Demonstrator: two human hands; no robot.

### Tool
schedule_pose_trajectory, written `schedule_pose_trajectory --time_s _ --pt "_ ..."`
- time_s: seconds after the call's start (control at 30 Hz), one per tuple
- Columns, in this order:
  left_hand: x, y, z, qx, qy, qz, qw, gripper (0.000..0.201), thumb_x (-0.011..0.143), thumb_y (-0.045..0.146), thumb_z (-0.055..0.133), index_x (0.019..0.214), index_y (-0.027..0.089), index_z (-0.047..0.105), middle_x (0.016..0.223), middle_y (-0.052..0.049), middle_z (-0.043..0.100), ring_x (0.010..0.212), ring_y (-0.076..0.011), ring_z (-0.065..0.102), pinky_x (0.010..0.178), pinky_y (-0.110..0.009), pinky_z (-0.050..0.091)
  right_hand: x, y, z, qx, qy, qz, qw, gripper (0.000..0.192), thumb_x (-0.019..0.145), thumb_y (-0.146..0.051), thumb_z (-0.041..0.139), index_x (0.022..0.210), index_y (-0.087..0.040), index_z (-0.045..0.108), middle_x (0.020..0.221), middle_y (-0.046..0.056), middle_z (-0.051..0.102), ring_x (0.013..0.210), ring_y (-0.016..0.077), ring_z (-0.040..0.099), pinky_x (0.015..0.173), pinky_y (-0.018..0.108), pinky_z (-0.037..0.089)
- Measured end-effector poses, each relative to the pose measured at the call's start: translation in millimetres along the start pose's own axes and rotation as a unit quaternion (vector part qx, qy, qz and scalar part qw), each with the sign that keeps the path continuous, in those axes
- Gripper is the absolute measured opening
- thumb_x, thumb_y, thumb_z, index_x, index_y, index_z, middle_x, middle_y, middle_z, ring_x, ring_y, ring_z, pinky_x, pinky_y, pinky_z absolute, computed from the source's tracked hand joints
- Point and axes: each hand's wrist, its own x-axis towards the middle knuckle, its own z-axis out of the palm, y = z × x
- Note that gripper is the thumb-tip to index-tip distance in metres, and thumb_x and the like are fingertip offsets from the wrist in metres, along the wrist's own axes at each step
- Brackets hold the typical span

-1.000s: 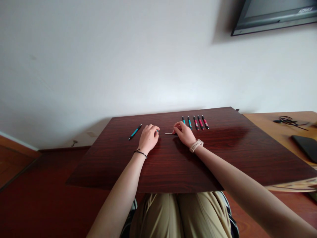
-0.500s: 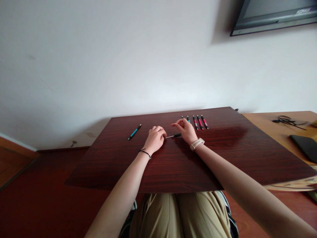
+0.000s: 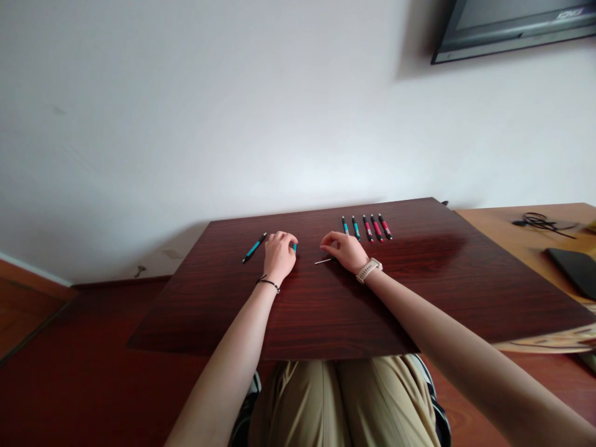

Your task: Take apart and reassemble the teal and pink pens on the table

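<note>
My left hand (image 3: pixel 280 256) is closed over the table, its thumb and fingers around a teal pen barrel (image 3: pixel 294 247) that mostly hides behind them. A complete teal-and-black pen (image 3: pixel 254 248) lies just left of that hand. To the right, my right hand (image 3: pixel 348 251) has its thumb and fingertips pinched together; whatever they hold, if anything, is too small to make out. A thin metallic pen refill (image 3: pixel 322 261) lies below those fingertips, its right end hidden by the hand.
Behind my right hand, two teal pens (image 3: pixel 356 228) and three red pens (image 3: pixel 376 228) form a row on the dark wooden table (image 3: pixel 298 323). A lighter desk (image 3: pixel 493 233) at the right bears a black cable (image 3: pixel 542 225) and a flat black device (image 3: pixel 572 270).
My left hand has moved left, away from the refill, and a teal barrel now shows in it. My right hand has shifted slightly down and left, covering the black part beside the refill.
</note>
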Motion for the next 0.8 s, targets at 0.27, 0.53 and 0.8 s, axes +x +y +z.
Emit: schedule_pose_trajectory --time_s 0.27,0.53,0.8 --pt "-5.3 -9.4 -3.5 -0.007 -0.083 0.032 0.996 0.062 0.086 0.009 0.055 0.146 0.025 0.058 0.15 -0.011 0.061 0.142 -0.0338 0.049 0.12 -0.053 0.037 7.4 -0.6 3.0 -0.005 -0.003 -0.002 1.0 0.004 0.093 -0.028 0.074 0.095 -0.024 0.075 0.096 0.002 0.08 0.084 0.02 0.071 0.082 0.031 0.052" --pt "-10.5 -17.6 -9.7 -0.001 -0.138 0.044 0.99 0.084 0.081 0.012 0.057 0.163 0.022 0.04 0.157 -0.015 0.057 0.15 -0.0347 0.044 0.127 -0.055 0.026 27.4 -12.7 14.4 -0.037 -0.024 0.001 0.999 0.024 0.089 -0.017 0.074 0.111 -0.027 0.072 0.099 0.0 0.082 0.091 0.0216 0.076 0.084 0.032 0.054" --pt "-8.8 -18.5 -5.9 -0.021 -0.145 0.047 0.988 0.087 0.08 0.013 0.056 0.164 0.026 0.039 0.156 -0.012 0.058 0.15 -0.033 0.045 0.129 -0.056 0.025 45.5 -11.4 35.1 -0.071 -0.049 -0.011 0.996 0.03 0.088 -0.016 0.075 0.113 -0.03 0.072 0.103 -0.002 0.083 0.099 0.0237 0.077 0.089 0.034 0.054"
